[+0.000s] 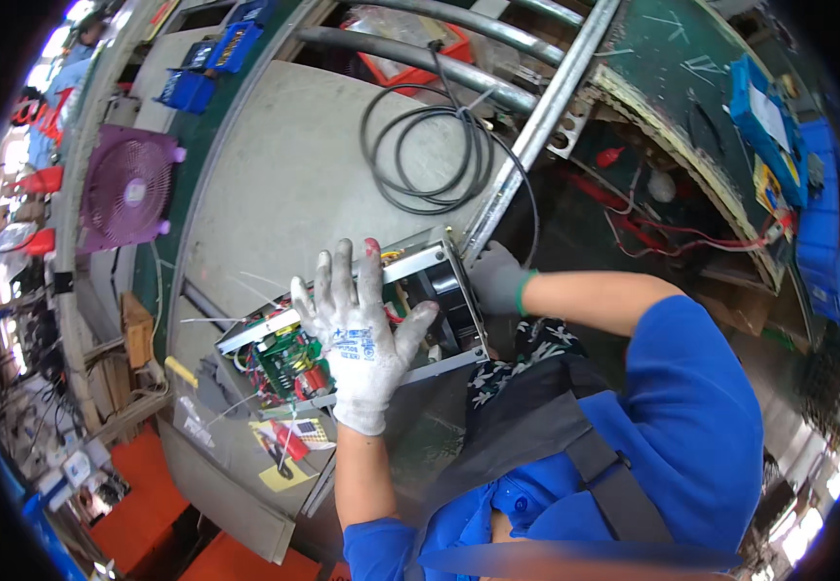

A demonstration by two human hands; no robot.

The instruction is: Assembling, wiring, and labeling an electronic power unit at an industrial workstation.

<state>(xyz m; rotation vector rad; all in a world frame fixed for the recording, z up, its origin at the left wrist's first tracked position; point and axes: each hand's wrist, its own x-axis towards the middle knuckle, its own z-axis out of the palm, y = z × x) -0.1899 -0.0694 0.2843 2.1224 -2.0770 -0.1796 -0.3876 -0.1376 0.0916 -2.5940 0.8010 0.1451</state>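
In a white work glove with stained fingertips, my left hand [360,351] spreads its fingers over an uncovered metal-framed electronic unit [422,259]. Whether the palm rests on the unit or hovers above it I cannot tell. A green circuit board [284,356] with wires and red parts shows left of the hand. To its right, black round parts [447,308] sit inside the frame. My right hand [497,279], in a grey glove, is at the unit's right end panel, beside a metal rail [505,194]. Its fingers are mostly hidden, so any hold cannot be made out.
A coiled black cable [420,155] lies on the grey bench top [284,145]. Metal tubes [420,63] and a red bin [376,70] stand at the far side. A purple fan [129,189] is left; a green table [667,58] with blue trays [764,126] is right.
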